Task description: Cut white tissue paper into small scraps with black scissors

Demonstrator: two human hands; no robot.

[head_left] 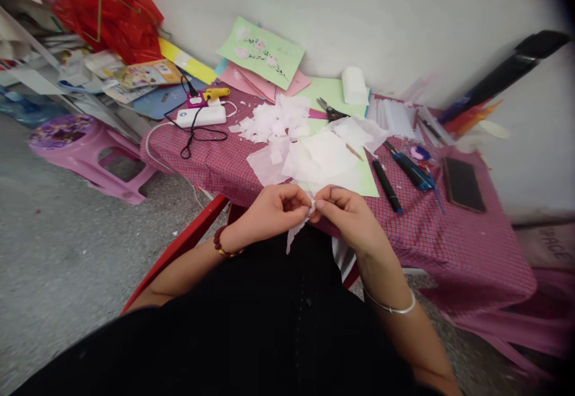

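Note:
Between the fingertips of both hands is a small strip of thin white tissue paper (pixel 294 235), its torn end hanging down over my lap. My left hand (pixel 281 207) pinches it from the left, and my right hand (pixel 344 211) pinches it from the right, the fingertips nearly touching. Just beyond the hands, white tissue sheets (pixel 326 156) lie spread on a light green sheet (pixel 369 183). Farther back sits a heap of torn white scraps (pixel 265 123). A pair of dark-handled scissors (pixel 332 110) rests behind the sheets.
The table has a red checked cloth (pixel 215 168). At left lie a white power strip (pixel 201 115) with cables and a yellow glue gun (pixel 217 93). At right are a black marker (pixel 387 186), a blue cutter (pixel 411 168) and a phone (pixel 463 184). A green flower-painted card (pixel 263 51) leans behind.

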